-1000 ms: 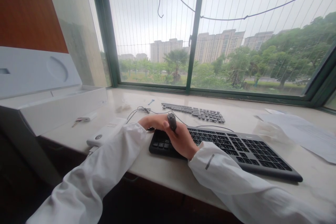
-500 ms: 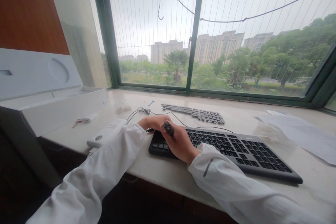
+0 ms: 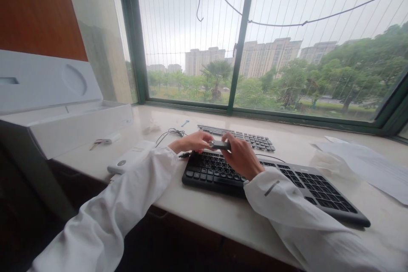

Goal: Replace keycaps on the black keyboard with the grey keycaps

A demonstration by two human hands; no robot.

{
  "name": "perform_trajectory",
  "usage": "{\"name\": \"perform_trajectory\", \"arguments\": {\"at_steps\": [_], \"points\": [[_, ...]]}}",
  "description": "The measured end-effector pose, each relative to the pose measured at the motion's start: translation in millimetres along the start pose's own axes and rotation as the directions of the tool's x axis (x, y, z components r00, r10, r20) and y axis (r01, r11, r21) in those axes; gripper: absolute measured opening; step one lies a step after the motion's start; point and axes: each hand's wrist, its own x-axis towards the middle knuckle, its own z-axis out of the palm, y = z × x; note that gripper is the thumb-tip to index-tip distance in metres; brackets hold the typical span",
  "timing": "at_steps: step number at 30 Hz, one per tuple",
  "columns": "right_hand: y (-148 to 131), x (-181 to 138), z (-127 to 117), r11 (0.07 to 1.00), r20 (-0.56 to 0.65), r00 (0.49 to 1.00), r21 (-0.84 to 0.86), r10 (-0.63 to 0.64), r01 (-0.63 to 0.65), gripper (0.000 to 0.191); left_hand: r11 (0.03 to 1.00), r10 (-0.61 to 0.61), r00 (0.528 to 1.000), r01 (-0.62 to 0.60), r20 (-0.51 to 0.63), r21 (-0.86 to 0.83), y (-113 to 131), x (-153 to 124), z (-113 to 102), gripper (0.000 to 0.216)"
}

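Above the left part of a black keyboard (image 3: 229,170), my right hand (image 3: 242,156) pinches a small dark oblong piece (image 3: 220,145) between thumb and fingers. It lies roughly level, with a lighter spot at its left end; its exact kind is unclear. My left hand (image 3: 194,140) has its fingers closed at that left end. Much of the keyboard shows bare switch sockets, while some keycaps (image 3: 199,175) sit along its front left. Removed keycaps (image 3: 258,141) stand in rows on the white tabletop behind the keyboard.
At left are an open white box (image 3: 83,121), a white device (image 3: 130,158) and keys with a white tag (image 3: 106,140). A coiled black cable (image 3: 174,132) and a small blue tool (image 3: 185,123) lie behind my left hand. Papers (image 3: 366,161) and a clear plastic bag (image 3: 328,162) rest at right.
My right hand has moved right and up, turning the dark piece from end-on to sideways. My left hand now shows beside it, fingers at its left end. More of the keyboard's front left is visible.
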Motion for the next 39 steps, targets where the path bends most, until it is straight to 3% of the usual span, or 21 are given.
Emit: {"name": "perform_trajectory", "arguments": {"at_steps": [4, 11, 17, 23, 39], "points": [[4, 0, 5, 0.998, 0.079, 0.996, -0.052, 0.028, -0.024, 0.017, 0.999, -0.019, 0.996, 0.016, -0.083, -0.035, -3, 3, 0, 0.028], [16, 2, 8, 0.998, 0.039, 0.997, -0.017, 0.065, -0.064, 0.024, 0.998, -0.019, 0.989, 0.010, -0.148, -0.063, -6, 6, 0, 0.030], [16, 2, 11, 0.998, 0.023, 0.998, 0.039, 0.053, -0.053, 0.022, 0.999, -0.030, 0.992, 0.026, -0.121, -0.037, -5, 6, 1, 0.027], [22, 3, 13, 0.983, -0.032, 0.994, 0.155, 0.109, -0.103, 0.019, 0.999, -0.022, 0.993, 0.018, -0.113, -0.033, -9, 7, 1, 0.038], [22, 3, 11, 0.979, 0.000, 0.991, 0.155, 0.130, -0.129, 0.017, 0.998, -0.002, 0.991, -0.005, -0.135, -0.055, -6, 5, 2, 0.039]]}}
